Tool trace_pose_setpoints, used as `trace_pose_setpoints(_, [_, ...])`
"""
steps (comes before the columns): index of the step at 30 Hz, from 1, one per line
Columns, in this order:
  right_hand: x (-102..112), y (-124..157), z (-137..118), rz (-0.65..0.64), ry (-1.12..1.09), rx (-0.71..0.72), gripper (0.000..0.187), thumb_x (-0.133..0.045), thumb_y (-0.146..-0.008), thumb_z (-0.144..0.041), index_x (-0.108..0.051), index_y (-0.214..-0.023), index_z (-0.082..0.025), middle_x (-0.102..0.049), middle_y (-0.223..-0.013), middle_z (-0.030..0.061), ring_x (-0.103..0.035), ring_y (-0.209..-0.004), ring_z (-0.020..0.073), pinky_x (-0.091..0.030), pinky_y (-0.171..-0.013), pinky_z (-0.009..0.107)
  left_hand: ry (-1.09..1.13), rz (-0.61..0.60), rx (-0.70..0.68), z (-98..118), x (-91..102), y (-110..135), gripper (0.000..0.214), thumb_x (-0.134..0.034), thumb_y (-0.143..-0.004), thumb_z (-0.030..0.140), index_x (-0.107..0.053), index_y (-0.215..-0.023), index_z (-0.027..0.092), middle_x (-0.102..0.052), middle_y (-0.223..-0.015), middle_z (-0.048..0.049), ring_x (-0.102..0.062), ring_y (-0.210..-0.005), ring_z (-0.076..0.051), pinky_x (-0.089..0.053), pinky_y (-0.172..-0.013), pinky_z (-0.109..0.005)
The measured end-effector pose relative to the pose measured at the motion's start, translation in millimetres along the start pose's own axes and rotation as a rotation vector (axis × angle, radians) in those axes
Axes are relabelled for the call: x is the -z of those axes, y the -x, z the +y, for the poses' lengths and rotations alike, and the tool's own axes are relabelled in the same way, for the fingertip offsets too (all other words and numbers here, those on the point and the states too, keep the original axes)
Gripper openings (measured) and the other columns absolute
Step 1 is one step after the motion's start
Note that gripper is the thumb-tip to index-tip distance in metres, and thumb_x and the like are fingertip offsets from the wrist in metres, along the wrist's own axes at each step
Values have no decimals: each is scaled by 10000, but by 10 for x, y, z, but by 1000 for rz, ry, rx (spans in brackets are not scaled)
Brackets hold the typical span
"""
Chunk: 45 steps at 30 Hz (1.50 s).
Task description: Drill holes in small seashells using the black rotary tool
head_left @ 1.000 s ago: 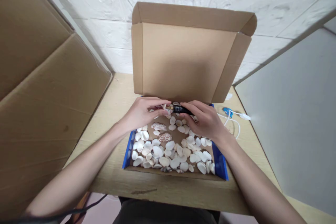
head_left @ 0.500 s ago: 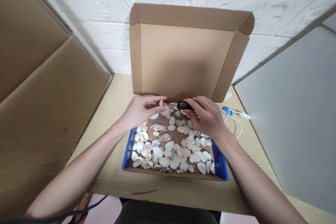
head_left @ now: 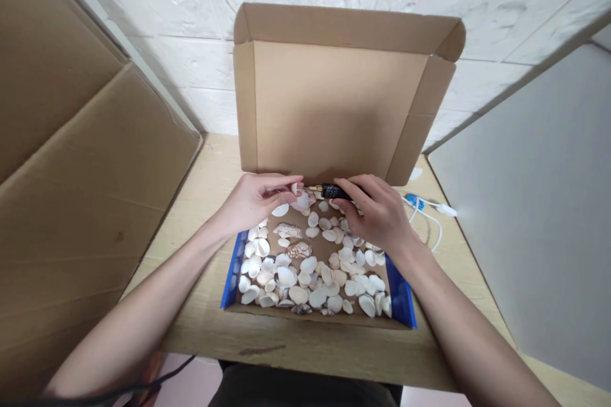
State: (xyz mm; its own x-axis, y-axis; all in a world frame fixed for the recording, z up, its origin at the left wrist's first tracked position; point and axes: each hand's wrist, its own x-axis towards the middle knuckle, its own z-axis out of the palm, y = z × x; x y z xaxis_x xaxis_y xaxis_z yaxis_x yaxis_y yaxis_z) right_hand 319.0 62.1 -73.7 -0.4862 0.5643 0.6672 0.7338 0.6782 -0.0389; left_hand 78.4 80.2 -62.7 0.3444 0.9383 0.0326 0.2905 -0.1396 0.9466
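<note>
Between the thumb and fingers of my left hand is a small white seashell, held on edge. My right hand grips a small black hand drill with a brass-coloured chuck. Its thin bit points left and meets the shell; whether it has gone through, I cannot tell. Both hands are over the back of an open cardboard box with blue side edges. Many loose white shells lie in it, along with brown-patterned spiral shells near the middle.
The box's raised lid leans toward the white brick wall. On the right of the wooden table lies a white cable with a blue piece. Tall cardboard stands left, a grey panel right.
The shell in my left hand has shifted very slightly right, toward the drill. The right hand and the shells in the box look the same.
</note>
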Motion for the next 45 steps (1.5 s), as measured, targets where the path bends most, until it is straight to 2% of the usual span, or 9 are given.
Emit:
trace_pose_setpoints(14, [26,-8,16,30,85,53,289,-576,-886,-215,-573,-1173,-183,-656,-904,71,-562,-789,178,-419,-668,307,33,40,31,52,-24,-1,280,-730,-760,316,-732,-997,167,-764,-959,-58,-720,-870,-191,-569,-795,-250])
trace_pose_setpoints(19, [24,-8,5,22,64,63,301,-587,-879,-217,-571,-1173,-151,-653,-903,85,-558,-786,180,-428,-674,304,13,56,34,43,-31,0,260,-732,-754,325,-748,-977,192,-768,-941,-50,-720,-865,-189,-569,-779,-250])
trace_pose_setpoints(27, [11,-10,-30,-44,-43,82,297,-537,-912,-252,-550,-1177,-120,-654,-893,101,-588,-780,188,-493,-678,313,-45,67,19,86,-44,9,183,-754,-723,334,-780,-849,206,-769,-850,-33,-703,-757,-161,-542,-644,-208])
trace_pose_setpoints(34, [-4,-17,-67,-128,-184,72,303,-548,-908,-263,-553,-1159,-94,-665,-940,120,-621,-822,189,-530,-697,309,-41,4,-15,39,-57,19,259,-767,-709,363,-774,-942,251,-769,-889,-47,-694,-759,-168,-530,-649,-236])
trace_pose_setpoints(40, [-19,-7,-61,-141,-208,49,310,-543,-913,-279,-556,-1170,-106,-668,-959,115,-629,-836,185,-537,-700,303,-76,0,-25,43,-46,24,292,-753,-719,391,-768,-964,234,-766,-845,-59,-666,-671,-147,-497,-563,-228])
trace_pose_setpoints(45, [-19,0,-59,-148,-207,17,311,-530,-921,-304,-555,-1180,-133,-672,-967,105,-629,-837,178,-532,-691,297,-77,15,-12,62,-54,19,306,-754,-709,408,-772,-953,224,-773,-851,-56,-688,-707,-171,-527,-594,-239])
